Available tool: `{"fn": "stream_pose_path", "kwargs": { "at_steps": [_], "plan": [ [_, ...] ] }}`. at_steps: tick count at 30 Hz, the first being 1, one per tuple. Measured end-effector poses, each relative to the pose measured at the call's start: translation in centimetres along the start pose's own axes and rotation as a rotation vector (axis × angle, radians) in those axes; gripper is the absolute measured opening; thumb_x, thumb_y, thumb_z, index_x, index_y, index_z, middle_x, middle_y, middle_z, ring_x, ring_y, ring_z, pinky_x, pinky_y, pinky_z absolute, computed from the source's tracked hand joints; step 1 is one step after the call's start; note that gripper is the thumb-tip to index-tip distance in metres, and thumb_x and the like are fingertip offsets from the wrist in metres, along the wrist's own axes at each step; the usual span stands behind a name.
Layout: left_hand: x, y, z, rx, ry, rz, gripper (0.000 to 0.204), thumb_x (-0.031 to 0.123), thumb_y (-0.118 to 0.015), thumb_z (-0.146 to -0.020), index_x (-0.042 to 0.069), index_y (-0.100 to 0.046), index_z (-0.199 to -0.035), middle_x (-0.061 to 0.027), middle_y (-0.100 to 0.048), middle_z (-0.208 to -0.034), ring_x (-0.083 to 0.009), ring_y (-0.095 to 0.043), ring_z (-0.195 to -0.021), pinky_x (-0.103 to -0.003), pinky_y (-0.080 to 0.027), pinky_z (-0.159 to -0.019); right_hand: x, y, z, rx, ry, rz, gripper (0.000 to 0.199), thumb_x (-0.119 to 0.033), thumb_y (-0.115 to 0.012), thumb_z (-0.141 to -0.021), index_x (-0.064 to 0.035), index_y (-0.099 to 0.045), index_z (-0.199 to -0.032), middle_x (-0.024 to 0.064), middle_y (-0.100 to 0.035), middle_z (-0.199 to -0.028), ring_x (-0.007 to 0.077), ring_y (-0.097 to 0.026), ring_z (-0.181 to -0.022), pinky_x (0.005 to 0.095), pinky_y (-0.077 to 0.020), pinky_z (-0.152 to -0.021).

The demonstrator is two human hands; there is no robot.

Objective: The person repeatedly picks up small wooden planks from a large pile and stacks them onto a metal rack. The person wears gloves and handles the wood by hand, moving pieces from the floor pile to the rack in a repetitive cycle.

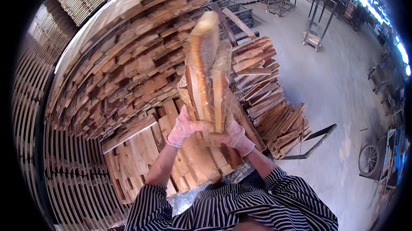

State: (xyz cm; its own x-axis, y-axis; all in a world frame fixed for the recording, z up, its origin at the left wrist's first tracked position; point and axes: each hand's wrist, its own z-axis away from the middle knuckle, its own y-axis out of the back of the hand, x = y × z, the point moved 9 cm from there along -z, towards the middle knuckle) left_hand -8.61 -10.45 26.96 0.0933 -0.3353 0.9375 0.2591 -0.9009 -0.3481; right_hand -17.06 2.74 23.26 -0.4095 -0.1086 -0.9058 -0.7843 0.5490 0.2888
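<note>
Before stacked timber, left hand [183,129] and right hand [236,137] clamp blurred, seemingly upright boards [207,76] pointing away.

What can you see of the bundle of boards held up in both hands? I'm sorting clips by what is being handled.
The bundle of boards is several rough, pale-to-orange wooden slats held together on end, nearly upright, motion-blurred toward the top. The left hand and right hand, both in pinkish knit gloves, grip its lower end from either side. It is raised in front of a large wood stack, above flat planks.
</note>
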Motion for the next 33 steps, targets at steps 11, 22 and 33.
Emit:
{"fn": "stream_pose_path", "kwargs": {
  "at_steps": [11, 22, 33],
  "plan": [
    [-6.3, 6.2, 7.4, 0.533, -0.073, 0.511, 0.05, 0.033, -0.078, -0.091, 0.006, -0.062, -0.131, -0.0068, -0.069, -0.12, -0.0256, -0.068, -0.11, -0.045, -0.056, -0.1, -3.3, -1.3, 4.4, 0.081, -0.283, 0.14, 0.089, -0.037, -0.083, -0.085, -0.0105, -0.04, -0.157, 0.0185, -0.054, -0.148, 0.0296, -0.053, -0.135, 0.0378, -0.0412, -0.114],
    [-20.9, 10.3, 11.1, 0.822, -0.023, 0.683, 0.052, 0.036, -0.073, -0.095, 0.008, -0.059, -0.138, -0.0087, -0.068, -0.127, -0.0284, -0.067, -0.114, -0.046, -0.056, -0.101, 18.2, 4.9, 1.0, 0.037, -0.448, 0.866, 0.077, -0.037, -0.075, -0.085, -0.0365, -0.044, -0.156, 0.0194, -0.056, -0.142, 0.0405, -0.059, -0.126, 0.0472, -0.0497, -0.105],
    [-17.7, 7.5, 11.3, 0.833, -0.105, 0.787, 0.051, 0.041, -0.073, -0.095, 0.006, -0.063, -0.13, -0.011, -0.072, -0.114, -0.0278, -0.071, -0.103, -0.043, -0.058, -0.096, 5.4, -9.1, -0.6, -0.522, -0.255, 0.358, 0.09, -0.051, -0.069, -0.088, -0.0132, -0.031, -0.161, 0.029, -0.042, -0.155, 0.0443, -0.041, -0.144, 0.0471, -0.0378, -0.118]
  ]
}}
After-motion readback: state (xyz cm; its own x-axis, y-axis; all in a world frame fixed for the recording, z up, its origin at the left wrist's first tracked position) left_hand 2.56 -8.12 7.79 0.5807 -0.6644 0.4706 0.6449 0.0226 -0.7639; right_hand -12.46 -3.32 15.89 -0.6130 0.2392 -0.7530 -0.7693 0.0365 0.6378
